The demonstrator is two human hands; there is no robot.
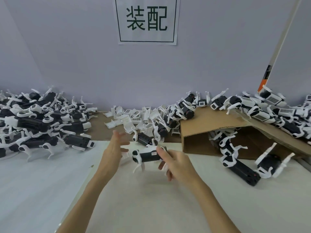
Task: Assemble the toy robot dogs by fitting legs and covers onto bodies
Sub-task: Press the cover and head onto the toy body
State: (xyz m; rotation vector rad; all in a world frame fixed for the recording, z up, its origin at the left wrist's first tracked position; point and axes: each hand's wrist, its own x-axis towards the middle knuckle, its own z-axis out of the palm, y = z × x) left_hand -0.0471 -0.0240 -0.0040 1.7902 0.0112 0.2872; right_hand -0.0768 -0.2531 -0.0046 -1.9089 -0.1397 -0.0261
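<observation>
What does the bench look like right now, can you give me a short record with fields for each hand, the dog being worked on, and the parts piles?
left hand: open, fingers spread, reaching toward the cover pile
right hand: holds the dog body
dog body: black, white legs fitted
cover pile: loose white covers, centre back
left heap: toy dogs
cardboard box: on its side, dogs inside

Dog in my right hand: black body, white legs, small red mark on the side. Left pile: black bodies, white legs and covers. Loose covers at worktop back edge: white, some with grey grid panels. Box: brown cardboard. Worktop: white, cream sheet over it. Wall: pale lilac-grey. Sign: white, dark green characters and border.
</observation>
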